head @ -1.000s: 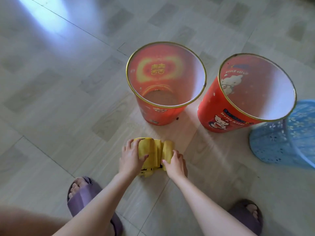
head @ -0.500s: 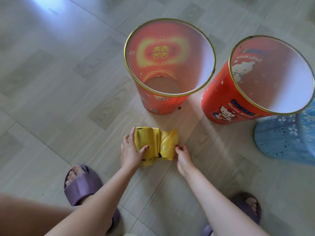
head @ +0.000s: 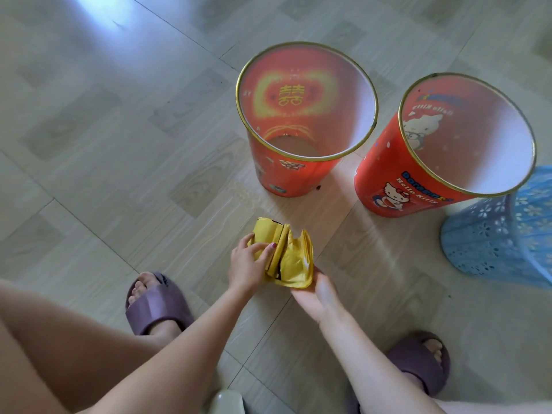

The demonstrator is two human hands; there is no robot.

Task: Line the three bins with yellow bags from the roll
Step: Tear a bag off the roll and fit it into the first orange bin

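Flooring (head: pixel 119 150) of pale wood-pattern tile carried all items. Beyond the grip stood three bins, none lined: a blue perforated basket (head: pixel 504 234) far right of the grip, a red cartoon-print bin (head: pixel 397 186) just left of it and touching or nearly so, and a red bin with gold emblem (head: pixel 286 177) directly ahead of the grip. All three stood upright, mouths open toward the person, judged so placed for easy reach from one crouched position. Purple slippers (head: pixel 155 306) sat behind and to either side of the grip.

Roll of yellow bags (head: pixel 268 237) was held low over the floor, short of the emblem bin. The left hand (head: pixel 246 265) clamped the rolled portion, fingers curled over its top, judged to steady it. The right hand (head: pixel 316 291) lay palm-up beneath the loosened leading bag (head: pixel 295 261); its fingers were hidden under the plastic, so whether it pinched or merely supported could not be told. The split hold suited parting one bag from the roll.
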